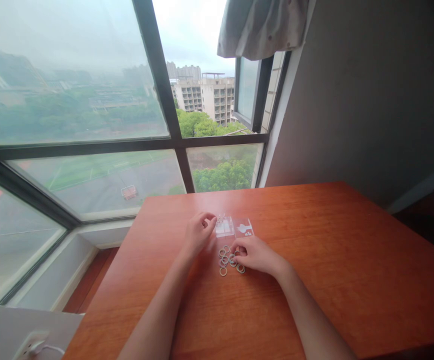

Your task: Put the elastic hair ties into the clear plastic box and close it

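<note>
Two clear plastic tags with white prints, one tag (225,227) on the left and another tag (243,228) beside it, lie flat on the wooden table (333,250). Just in front of them sits a small heap of several metal key rings (226,260). My left hand (198,232) rests by the left tag with its fingers curled into a pinch near the tag's top corner, where some tiny metal bits (221,218) lie. My right hand (256,254) lies closed at the right edge of the ring heap, its fingertips on the rings.
The table stands against a large window (89,145) with dark frames; a grey wall (370,100) rises on the right. A curtain (262,25) hangs above. A white socket with a plugged cable (33,346) is at the lower left.
</note>
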